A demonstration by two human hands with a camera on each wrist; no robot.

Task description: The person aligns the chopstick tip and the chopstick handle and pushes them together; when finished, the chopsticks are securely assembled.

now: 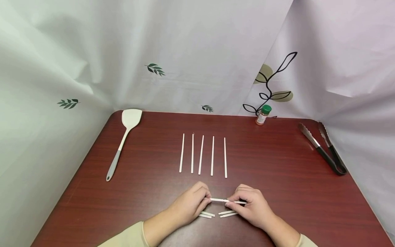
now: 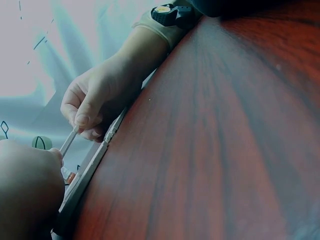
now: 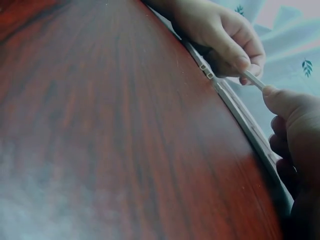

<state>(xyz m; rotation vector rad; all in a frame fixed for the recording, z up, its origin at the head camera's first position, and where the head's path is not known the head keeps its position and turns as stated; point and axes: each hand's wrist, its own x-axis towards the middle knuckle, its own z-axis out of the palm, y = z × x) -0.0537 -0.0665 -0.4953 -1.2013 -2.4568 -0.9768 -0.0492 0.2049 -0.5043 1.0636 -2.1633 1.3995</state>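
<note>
A slim white stick runs sideways between both hands, low over the table, with a small notch or seam near its middle. My left hand pinches its left part between thumb and fingers. The right hand pinches it on the other side, and the stick's right end sticks out past the thumb. Below them, more white sticks lie on the table in two small groups, one by the left hand and one by the right, partly hidden by the hands. In the right wrist view the held stick spans the two thumbs.
Several white sticks lie in a spaced row beyond the hands on the dark red table. A white spatula with a grey handle is at left. A green-capped spice bottle stands at the back, black-handled tongs at right.
</note>
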